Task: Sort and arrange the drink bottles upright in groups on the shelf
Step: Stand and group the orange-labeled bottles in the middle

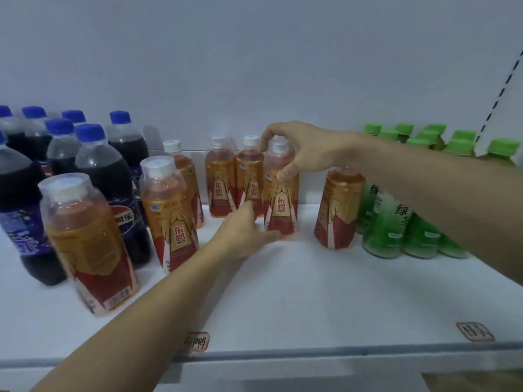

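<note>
Several orange-and-red energy drink bottles stand upright on the white shelf (297, 292). My right hand (300, 149) grips the shoulder and cap of one such bottle (280, 206) in the middle. My left hand (246, 229) rests against the base of that same bottle, fingers touching its lower left side. Two more bottles (220, 182) stand just behind it. Another (338, 210) stands apart to the right, partly hidden by my right forearm. Nearer bottles stand at the front left (87, 241) and centre left (169, 210).
Dark cola bottles with blue caps (107, 176) crowd the left side. Green tea bottles with green caps (396, 222) fill the right. The shelf's back wall is plain white. Two small labels (196, 341) are stuck near the front edge.
</note>
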`<state>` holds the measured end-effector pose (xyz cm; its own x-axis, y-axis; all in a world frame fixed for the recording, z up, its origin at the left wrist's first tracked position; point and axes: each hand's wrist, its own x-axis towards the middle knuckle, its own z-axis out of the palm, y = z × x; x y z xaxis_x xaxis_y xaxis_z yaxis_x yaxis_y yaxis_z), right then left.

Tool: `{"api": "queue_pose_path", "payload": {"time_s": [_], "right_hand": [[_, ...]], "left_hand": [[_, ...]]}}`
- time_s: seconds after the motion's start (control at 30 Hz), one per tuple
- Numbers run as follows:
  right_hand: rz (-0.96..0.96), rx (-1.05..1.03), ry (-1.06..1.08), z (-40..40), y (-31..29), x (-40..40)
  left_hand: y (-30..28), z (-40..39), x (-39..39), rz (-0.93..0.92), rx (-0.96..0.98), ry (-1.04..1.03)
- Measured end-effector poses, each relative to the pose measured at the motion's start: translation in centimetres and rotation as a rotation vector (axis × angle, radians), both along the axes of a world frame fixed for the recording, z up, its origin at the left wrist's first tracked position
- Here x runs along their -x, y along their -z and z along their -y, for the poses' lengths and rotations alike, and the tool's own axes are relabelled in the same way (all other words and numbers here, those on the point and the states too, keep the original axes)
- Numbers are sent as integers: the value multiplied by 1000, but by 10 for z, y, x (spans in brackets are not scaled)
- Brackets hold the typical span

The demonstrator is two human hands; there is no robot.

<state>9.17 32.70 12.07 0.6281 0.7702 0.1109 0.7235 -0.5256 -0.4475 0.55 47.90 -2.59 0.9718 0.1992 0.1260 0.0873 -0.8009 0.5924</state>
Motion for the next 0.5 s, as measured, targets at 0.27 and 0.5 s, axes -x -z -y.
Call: {"api": "queue_pose_path", "payload": {"time_s": [0.27, 0.5], "right_hand": [[85, 49, 41, 3, 7, -16], [105, 88, 16, 1, 10, -20]], "left_hand": [[29, 14, -29, 117, 64, -53], [37, 14, -33, 119, 72, -41]]}}
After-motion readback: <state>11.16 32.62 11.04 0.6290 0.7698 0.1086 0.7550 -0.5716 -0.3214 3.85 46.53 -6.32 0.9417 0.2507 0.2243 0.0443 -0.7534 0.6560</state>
